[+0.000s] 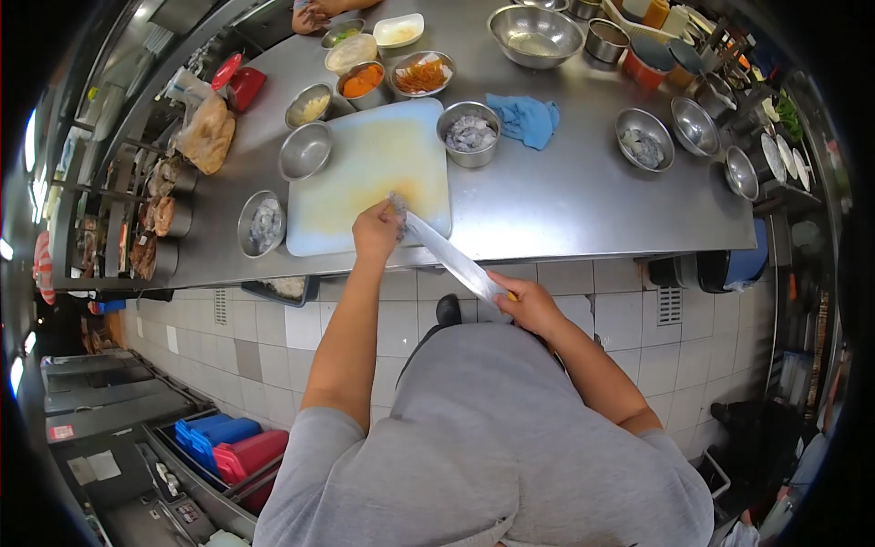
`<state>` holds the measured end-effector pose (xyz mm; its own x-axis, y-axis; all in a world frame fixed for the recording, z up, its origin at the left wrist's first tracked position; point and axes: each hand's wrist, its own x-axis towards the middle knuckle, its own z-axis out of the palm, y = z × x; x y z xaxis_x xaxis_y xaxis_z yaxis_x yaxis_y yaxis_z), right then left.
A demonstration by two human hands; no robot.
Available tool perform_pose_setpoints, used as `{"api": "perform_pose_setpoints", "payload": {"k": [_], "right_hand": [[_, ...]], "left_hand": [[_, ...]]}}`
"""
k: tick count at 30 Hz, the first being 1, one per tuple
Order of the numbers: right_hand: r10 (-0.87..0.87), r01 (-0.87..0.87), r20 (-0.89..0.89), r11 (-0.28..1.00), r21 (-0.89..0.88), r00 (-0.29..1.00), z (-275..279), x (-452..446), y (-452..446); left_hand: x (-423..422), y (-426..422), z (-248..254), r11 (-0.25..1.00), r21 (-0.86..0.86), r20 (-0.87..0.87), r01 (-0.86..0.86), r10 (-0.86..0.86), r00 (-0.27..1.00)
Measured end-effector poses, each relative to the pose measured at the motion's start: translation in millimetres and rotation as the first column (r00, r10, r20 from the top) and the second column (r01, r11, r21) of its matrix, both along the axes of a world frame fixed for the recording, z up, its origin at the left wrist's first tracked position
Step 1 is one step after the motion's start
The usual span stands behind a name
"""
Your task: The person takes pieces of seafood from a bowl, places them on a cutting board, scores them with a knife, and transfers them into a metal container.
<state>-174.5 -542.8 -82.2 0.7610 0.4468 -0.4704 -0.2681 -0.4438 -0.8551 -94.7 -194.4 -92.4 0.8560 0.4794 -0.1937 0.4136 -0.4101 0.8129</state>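
Observation:
My left hand (375,230) pinches a raw grey shrimp (397,202) above the near edge of the white cutting board (319,205). The fingers of my right hand (530,306) are wrapped round the yellow handle of a wide-bladed knife (451,259). Its blade slants up and left, the tip close to the shrimp; whether they touch I cannot tell. A metal pot of raw shrimp (470,135) stands by the board's right side. More shrimp lie in a steel bowl (262,224) to its left. An empty steel bowl (305,151) rests at the board's upper left corner.
Bowls of shredded orange food (422,75) and orange pieces (362,82) stand behind the board. A blue cloth (524,119) lies right of the pot. Another shrimp bowl (644,141) sits farther right. Across the steel table (565,205) another person's hands (319,13) show.

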Motion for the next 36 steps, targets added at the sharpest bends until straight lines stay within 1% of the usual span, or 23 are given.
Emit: {"api": "perform_pose_setpoints", "payload": {"k": [2, 3, 5, 6, 7, 8, 11, 12, 13, 14, 16, 17, 19, 20, 22, 23, 24, 25, 26, 28, 32, 35, 36], "right_hand": [[0.015, -0.018, -0.108, 0.999, -0.032, 0.994, 5, 1, 1], [0.014, -0.017, -0.111, 0.999, -0.032, 0.994, -1, -3, -2], [0.027, -0.029, 0.081, 0.999, 0.020, 0.996, -15, -10, -10], [0.026, -0.028, 0.081, 0.999, 0.019, 0.996, -12, -10, -11], [0.022, -0.023, 0.025, 1.000, 0.014, 0.999, -7, -11, -14], [0.019, -0.019, -0.032, 1.000, 0.008, 0.999, -4, -12, -17], [0.008, -0.006, -0.047, 0.999, 0.035, 0.999, -3, -11, -18], [0.011, -0.010, -0.045, 0.999, 0.035, 0.999, -1, -10, -19], [0.036, -0.036, 0.016, 0.999, -0.024, 0.999, 1, -10, -20], [0.063, -0.057, 0.076, 0.995, -0.085, 0.995, 4, -9, -21], [0.072, -0.067, 0.048, 0.992, -0.106, 0.996, 14, -7, -25], [0.078, -0.075, 0.019, 0.989, -0.124, 0.997, 19, -6, -27], [0.080, -0.082, -0.017, 0.989, -0.125, 0.997, 28, -4, -30], [0.082, -0.088, -0.055, 0.988, -0.125, 0.995, 29, -4, -31], [0.065, -0.066, -0.013, 0.994, -0.089, 0.998, 18, -7, -34], [0.051, -0.049, 0.028, 0.997, -0.053, 0.998, 13, -9, -36], [0.050, -0.049, 0.031, 0.997, -0.053, 0.998, 17, -9, -36], [0.042, -0.043, -0.023, 0.997, -0.061, 0.999, 23, -8, -36], [0.034, -0.039, -0.076, 0.997, -0.069, 0.997, 27, -8, -35], [0.030, -0.034, -0.060, 0.998, -0.061, 0.998, 26, -9, -35], [0.030, -0.030, 0.003, 0.999, -0.023, 1.000, 14, -11, -35], [0.023, -0.025, -0.051, 0.998, -0.049, 0.998, 21, -11, -32], [0.026, -0.029, -0.052, 0.998, -0.051, 0.998, 21, -12, -32]], "left_hand": [[-5, 0, -7, 1.000, -0.006, -0.009, 0.002, -0.002, 1.000], [-5, 3, -15, 1.000, 0.008, 0.017, -0.002, 0.002, 1.000], [-3, 5, -17, 1.000, 0.023, 0.049, -0.007, 0.006, 0.999], [-4, 4, -17, 0.999, -0.032, 0.059, -0.027, 0.029, 0.998], [-6, 2, -18, 0.995, -0.088, 0.065, -0.047, 0.053, 0.996], [-5, 1, -18, 0.995, -0.092, 0.062, -0.047, 0.053, 0.997], [-5, -6, -2, 0.993, -0.108, 0.052, -0.038, 0.044, 0.998], [-6, -24, 29, 0.999, 0.009, 0.027, -0.041, 0.041, 0.999], [-7, -33, 46, 0.991, 0.126, 0.002, -0.040, 0.040, 0.999], [-4, -28, 39, 0.991, 0.126, 0.004, -0.042, 0.042, 0.999], [6, -9, 10, 0.907, 0.421, 0.068, 0.021, -0.055, 0.996], [8, -1, 1, 0.908, 0.419, 0.071, 0.020, -0.054, 0.996], [12, 14, -10, 0.966, 0.258, -0.005, -0.017, 0.019, 1.000], [12, 21, -14, 0.966, 0.258, -0.004, -0.014, 0.016, 1.000], [10, 28, -17, 0.997, 0.019, -0.028, -0.077, 0.078, 0.997], [8, 31, -18, 0.997, 0.018, -0.026, -0.076, 0.077, 0.997], [6, 32, -17, 0.986, 0.164, -0.019, -0.022, 0.025, 1.000], [4, 33, -16, 0.952, 0.306, -0.017, 0.030, -0.026, 1.000], [1, 33, -16, 0.952, 0.305, -0.014, 0.028, -0.025, 1.000], [-5, 28, -7, 0.929, 0.357, 0.129, 0.093, -0.147, 0.981], [-2, 16, 2, 0.917, 0.394, 0.163, 0.054, -0.128, 0.978], [7, 20, -7, 0.925, 0.372, 0.157, 0.073, -0.140, 0.978], [12, 24, -12, 0.914, 0.405, 0.194, 0.007, -0.093, 0.976]]}}
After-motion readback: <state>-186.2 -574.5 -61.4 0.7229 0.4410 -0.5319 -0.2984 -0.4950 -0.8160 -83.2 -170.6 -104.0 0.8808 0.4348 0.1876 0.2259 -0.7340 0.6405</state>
